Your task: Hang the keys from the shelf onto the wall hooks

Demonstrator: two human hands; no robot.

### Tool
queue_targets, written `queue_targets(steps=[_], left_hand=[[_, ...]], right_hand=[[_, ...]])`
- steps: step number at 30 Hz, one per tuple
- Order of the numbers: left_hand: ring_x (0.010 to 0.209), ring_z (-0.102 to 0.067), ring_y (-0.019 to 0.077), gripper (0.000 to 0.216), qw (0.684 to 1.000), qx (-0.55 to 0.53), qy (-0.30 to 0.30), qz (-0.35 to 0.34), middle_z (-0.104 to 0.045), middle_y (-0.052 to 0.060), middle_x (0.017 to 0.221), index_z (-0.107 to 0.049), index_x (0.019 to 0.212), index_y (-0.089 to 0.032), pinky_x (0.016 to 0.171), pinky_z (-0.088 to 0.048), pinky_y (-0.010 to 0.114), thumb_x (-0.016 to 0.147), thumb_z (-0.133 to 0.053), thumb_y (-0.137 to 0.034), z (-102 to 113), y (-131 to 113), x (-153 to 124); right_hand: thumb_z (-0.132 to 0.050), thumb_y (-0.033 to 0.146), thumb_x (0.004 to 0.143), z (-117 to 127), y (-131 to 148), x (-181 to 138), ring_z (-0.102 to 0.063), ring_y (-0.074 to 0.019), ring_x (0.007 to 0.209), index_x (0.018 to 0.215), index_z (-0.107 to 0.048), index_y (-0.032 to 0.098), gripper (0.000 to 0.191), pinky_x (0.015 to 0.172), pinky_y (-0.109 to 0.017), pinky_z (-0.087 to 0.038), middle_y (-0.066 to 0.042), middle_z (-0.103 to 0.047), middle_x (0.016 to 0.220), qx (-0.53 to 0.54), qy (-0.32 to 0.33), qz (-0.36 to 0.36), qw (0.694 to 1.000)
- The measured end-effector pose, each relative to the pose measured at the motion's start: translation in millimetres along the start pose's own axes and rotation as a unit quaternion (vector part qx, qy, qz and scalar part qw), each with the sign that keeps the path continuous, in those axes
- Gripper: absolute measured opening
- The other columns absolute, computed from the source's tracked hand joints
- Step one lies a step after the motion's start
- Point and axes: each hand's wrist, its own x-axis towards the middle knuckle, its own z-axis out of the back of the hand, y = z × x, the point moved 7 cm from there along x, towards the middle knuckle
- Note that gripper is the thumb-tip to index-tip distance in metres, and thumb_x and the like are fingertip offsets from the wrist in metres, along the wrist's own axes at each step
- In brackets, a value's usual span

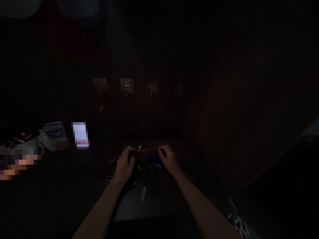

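Observation:
In the dim light a thin reddish strap (pixel 146 151) stretches between my two hands, its exact kind too dark to make out. At one end the fingers of my left hand (pixel 125 166) pinch it. The other end is between the closed fingertips of my right hand (pixel 169 160). Below and between the hands lies a heap of keys and key rings, with blue and black pieces (pixel 152 166) in it. A silver key (pixel 144 194) sticks out toward me. Beside my left wrist are more metal keys (pixel 111 176), partly covered by the hand.
Several metal hooks on clear plates, one of them a bare hook (pixel 127 87), line the dark wall ahead. A small keychain (pixel 101 109) hangs from the leftmost. To the left are a lit, blurred-out screen (pixel 80 135) and some boxes (pixel 57 135). Patterned cloth (pixel 239 222) shows at lower right.

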Motion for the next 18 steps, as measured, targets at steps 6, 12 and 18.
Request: queue_targets(steps=[6, 12, 18], left_hand=[[0.102, -0.057, 0.0189, 0.028, 0.997, 0.029, 0.067, 0.025, -0.060, 0.005, 0.107, -0.050, 0.108, -0.023, 0.091, -0.042, 0.035, 0.085, -0.035, -0.020, -11, 5, -2], [0.102, -0.056, 0.0210, 0.028, 0.990, 0.079, 0.102, -0.049, -0.061, 0.005, 0.108, -0.054, 0.109, -0.026, 0.089, -0.043, 0.035, 0.082, -0.048, -0.030, -18, -2, -4], [0.094, -0.060, 0.0188, 0.022, 0.997, 0.020, 0.066, -0.023, -0.066, 0.004, 0.098, -0.060, 0.099, -0.024, 0.087, -0.043, 0.032, 0.084, -0.044, -0.026, -14, 7, -2]], right_hand=[[-0.044, 0.032, 0.085, 3, -1, 0, -0.058, -0.0151, 0.073, 0.077, -0.055, 0.022, 0.017, 0.069, -0.026, -0.044, -0.002, -0.060, 0.075, 0.018, -0.028, -0.018, 0.999], [-0.045, 0.034, 0.085, 7, 0, -2, -0.059, -0.0148, 0.072, 0.077, -0.055, 0.022, 0.017, 0.067, -0.025, -0.044, -0.001, -0.061, 0.074, 0.030, -0.033, -0.036, 0.998], [-0.042, 0.031, 0.086, 10, 8, -2, -0.058, -0.0151, 0.073, 0.076, -0.055, 0.022, 0.019, 0.069, -0.026, -0.045, -0.002, -0.060, 0.074, 0.044, -0.023, -0.017, 0.999]])
